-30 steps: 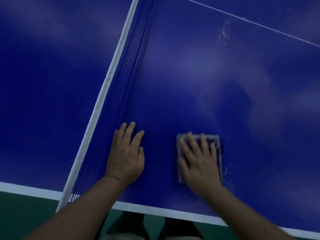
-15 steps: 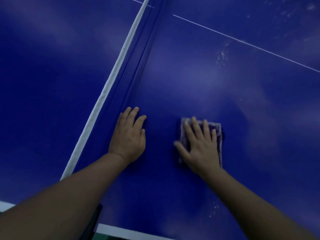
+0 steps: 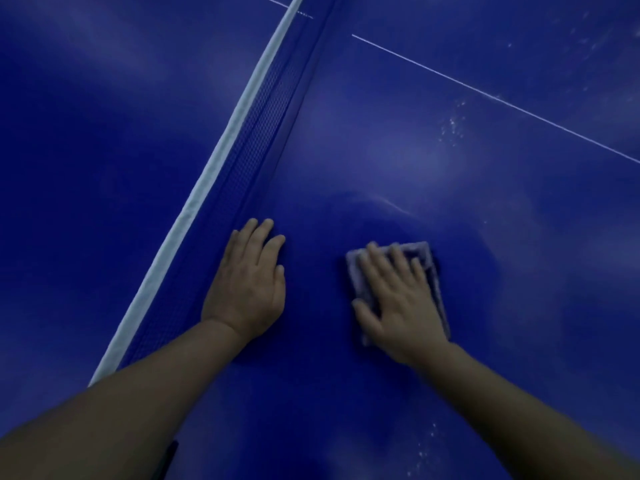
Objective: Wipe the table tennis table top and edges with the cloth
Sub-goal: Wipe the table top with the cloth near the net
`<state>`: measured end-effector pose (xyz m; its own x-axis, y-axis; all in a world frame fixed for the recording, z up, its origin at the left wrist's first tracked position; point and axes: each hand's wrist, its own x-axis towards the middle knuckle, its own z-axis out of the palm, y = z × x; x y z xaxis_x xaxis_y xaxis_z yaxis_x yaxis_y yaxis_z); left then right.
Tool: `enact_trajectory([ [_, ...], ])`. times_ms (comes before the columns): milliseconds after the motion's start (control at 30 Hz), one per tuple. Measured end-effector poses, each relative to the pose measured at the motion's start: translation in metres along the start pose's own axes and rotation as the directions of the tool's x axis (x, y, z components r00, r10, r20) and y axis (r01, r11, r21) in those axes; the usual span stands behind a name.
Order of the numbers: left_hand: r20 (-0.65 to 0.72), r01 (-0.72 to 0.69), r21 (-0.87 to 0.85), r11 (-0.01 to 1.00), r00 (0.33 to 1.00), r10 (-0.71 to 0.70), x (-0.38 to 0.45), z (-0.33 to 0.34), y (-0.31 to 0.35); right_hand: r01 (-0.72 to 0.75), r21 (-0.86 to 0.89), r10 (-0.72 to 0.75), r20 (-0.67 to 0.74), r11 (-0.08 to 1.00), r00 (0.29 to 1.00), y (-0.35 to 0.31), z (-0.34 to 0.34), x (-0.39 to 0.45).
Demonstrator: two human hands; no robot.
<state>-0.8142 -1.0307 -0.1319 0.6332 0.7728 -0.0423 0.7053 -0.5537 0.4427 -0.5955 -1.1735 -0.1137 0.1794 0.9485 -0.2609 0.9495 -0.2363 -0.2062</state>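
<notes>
Both hands have slid farther from the near edge. Right hand [image 3: 401,299], fingers straight and apart, presses the cloth [image 3: 429,258] on the surface [image 3: 346,410] beside the net [image 3: 263,133]; left hand [image 3: 247,289] rests flat. White specks [image 3: 450,128] ahead remain, so much wiping is left.

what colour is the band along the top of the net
White, above dark blue mesh; the top band of the net shows clearly in the head view.

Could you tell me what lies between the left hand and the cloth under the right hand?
Only bare blue table top. In the head view, nothing sits between the left hand and the cloth that the right hand presses flat.
</notes>
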Motion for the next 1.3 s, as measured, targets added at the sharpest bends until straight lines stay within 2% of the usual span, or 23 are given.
enact_trajectory([
  [100, 0.001, -0.002, 0.022, 1.000, 1.000, 0.002, 0.000, 0.001, -0.001, -0.322, 0.070, 0.328, -0.106, 0.944, 0.939, 0.000, -0.021, 0.086],
  [167, -0.005, -0.005, 0.031, 1.000, 1.000, 0.005, 0.000, 0.001, -0.001, -0.377, 0.110, 0.389, -0.129, 0.920, 0.912, -0.023, -0.029, 0.146],
  [233, -0.012, -0.008, 0.030, 1.000, 1.000, 0.009, 0.000, 0.002, -0.001, -0.273, 0.091, 0.284, -0.138, 0.958, 0.949, -0.056, -0.026, 0.174],
  [333, -0.017, 0.006, 0.011, 1.000, 1.000, -0.006, 0.001, 0.000, -0.001, 0.009, 0.004, -0.008, -0.110, 1.000, 0.994, -0.077, -0.015, 0.132],
  [400, -0.008, 0.013, 0.020, 1.000, 1.000, -0.013, 0.000, -0.002, 0.000, 0.124, -0.013, -0.125, -0.059, 0.992, 0.990, -0.060, -0.008, 0.080],
  [467, 0.000, 0.006, 0.045, 0.999, 1.000, -0.006, 0.001, -0.002, 0.002, 0.156, 0.003, -0.156, -0.031, 0.988, 0.987, -0.030, -0.005, 0.047],
  [533, 0.015, 0.001, 0.056, 0.998, 1.000, -0.002, 0.001, -0.001, 0.001, 0.084, 0.033, -0.083, -0.036, 0.996, 0.996, -0.005, -0.010, 0.052],
  [600, 0.030, -0.002, 0.082, 0.997, 1.000, 0.000, 0.001, 0.000, 0.000, -0.075, 0.065, 0.081, -0.095, 0.995, 0.992, -0.001, -0.021, 0.094],
  [700, 0.054, -0.027, 0.134, 0.991, 0.998, 0.020, 0.001, 0.002, 0.001, -0.294, 0.170, 0.321, -0.161, 0.941, 0.933, -0.024, -0.039, 0.183],
  [733, 0.054, -0.033, 0.140, 0.990, 0.998, 0.025, 0.001, 0.003, 0.002, -0.295, 0.160, 0.321, -0.174, 0.942, 0.931, -0.038, -0.039, 0.202],
  [800, 0.040, -0.038, 0.132, 0.991, 0.999, 0.033, 0.003, 0.004, 0.001, -0.147, 0.091, 0.163, -0.209, 0.985, 0.964, -0.064, -0.027, 0.202],
  [867, 0.027, -0.058, 0.106, 0.993, 0.998, 0.056, 0.006, 0.003, 0.001, 0.020, 0.003, -0.019, -0.184, 1.000, 0.983, -0.066, -0.012, 0.148],
  [933, 0.003, -0.052, 0.077, 0.996, 0.999, 0.052, 0.015, 0.002, 0.001, 0.079, 0.006, -0.077, -0.159, 0.997, 0.984, -0.042, -0.003, 0.092],
  [1033, 0.001, -0.027, 0.042, 0.999, 1.000, 0.027, 0.036, 0.002, 0.002, -0.037, 0.088, 0.049, -0.144, 0.995, 0.988, 0.006, -0.010, 0.080],
  [1133, -0.007, -0.015, 0.036, 0.999, 1.000, 0.015, 0.061, 0.004, 0.004, -0.281, 0.194, 0.320, -0.216, 0.940, 0.922, 0.020, -0.037, 0.155],
  [1200, -0.024, -0.011, 0.047, 0.999, 1.000, 0.012, 0.075, 0.005, 0.005, -0.376, 0.300, 0.445, -0.213, 0.877, 0.870, 0.010, -0.055, 0.219],
  [1233, -0.031, -0.009, 0.060, 0.998, 0.999, 0.011, 0.079, 0.007, 0.006, -0.364, 0.288, 0.430, -0.211, 0.886, 0.878, 0.000, -0.060, 0.243],
  [1300, -0.039, -0.003, 0.077, 0.997, 0.999, 0.006, 0.083, 0.007, 0.006, -0.192, 0.126, 0.218, -0.237, 0.973, 0.947, -0.030, -0.056, 0.262],
])
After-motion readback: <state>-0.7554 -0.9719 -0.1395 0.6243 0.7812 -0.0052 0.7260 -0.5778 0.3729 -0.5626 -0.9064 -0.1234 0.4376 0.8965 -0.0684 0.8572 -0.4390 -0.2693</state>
